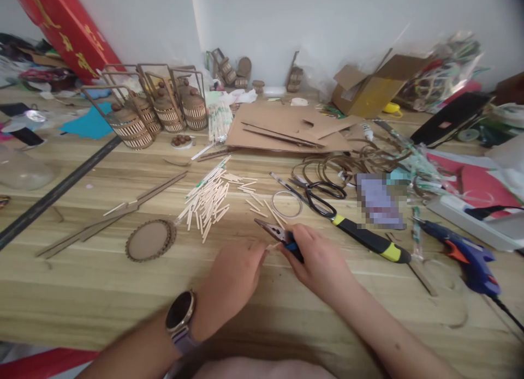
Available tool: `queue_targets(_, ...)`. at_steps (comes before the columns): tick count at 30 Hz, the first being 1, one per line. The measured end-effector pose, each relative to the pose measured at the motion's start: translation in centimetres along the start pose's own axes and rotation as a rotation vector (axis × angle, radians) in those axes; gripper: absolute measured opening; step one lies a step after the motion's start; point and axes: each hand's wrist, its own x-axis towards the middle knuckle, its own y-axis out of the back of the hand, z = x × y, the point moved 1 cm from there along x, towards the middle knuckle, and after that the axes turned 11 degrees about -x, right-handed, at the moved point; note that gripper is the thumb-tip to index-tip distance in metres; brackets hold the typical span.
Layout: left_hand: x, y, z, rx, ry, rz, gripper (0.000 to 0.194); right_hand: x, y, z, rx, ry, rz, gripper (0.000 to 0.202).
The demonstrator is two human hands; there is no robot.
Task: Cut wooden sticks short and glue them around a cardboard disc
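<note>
Cream-coloured and thin, a short stick point(273, 247) sits on the near side of the table point(135, 297), pinched in the left hand's point(235, 272) fingertips. The right hand point(317, 259) is wrapped around pliers point(271, 229), grey-nosed and blue-handled; blur makes the stick's ends hard to judge. Similar straight, pale sticks point(208, 199) lie heaped farther left.

Wood-grain surface point(123, 297): miniature handled baskets point(133, 131) stand rear-left; pale sticks point(209, 204), cardboard disc point(147, 241) lie nearer; glue gun point(469, 256) right.
</note>
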Motion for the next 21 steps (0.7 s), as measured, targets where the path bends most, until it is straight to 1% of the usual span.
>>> queue_targets(7, -0.2, -0.1, 0.8, 0.203, 0.02, -0.031, 0.025, -0.3, -0.5, -0.6, -0.068, -0.024, 0.036, 0.012)
queue_targets(11, -0.3, -0.4, 1.3, 0.284, 0.108, -0.091, 0.025, -0.3, -0.7, -1.2, -0.116, -0.061, 0.041, 0.012)
queue_targets(13, -0.3, -0.3, 1.1, 0.25, 0.141, -0.091, 0.025, -0.1, -0.5, -1.1, -0.072, -0.078, 0.02, 0.011)
queue_targets(15, -0.1, 0.2, 0.6, 0.096, 0.108, -0.046, 0.024, 0.2, 0.1, -0.4, 0.085, -0.091, -0.037, 0.012)
queue_targets(17, 0.2, 0.9, 0.1, -0.224, 0.029, -0.084, 0.024, 0.5, 0.9, 0.5, 0.321, -0.082, -0.132, 0.014)
queue_targets(18, 0.3, 1.2, -0.2, -0.38, 0.022, -0.135, 0.03, 0.7, 1.4, 0.9, 0.431, -0.066, -0.178, 0.015)
queue_targets(19, 0.5, 1.5, -0.4, -0.531, 0.053, -0.159, 0.036, 0.7, 1.9, 1.2, 0.519, -0.043, -0.217, 0.017)
queue_targets(21, 0.8, 1.6, -0.8, -0.771, 0.135, -0.167, 0.042, 0.8, 2.7, 1.4, 0.619, 0.004, -0.266, 0.018)
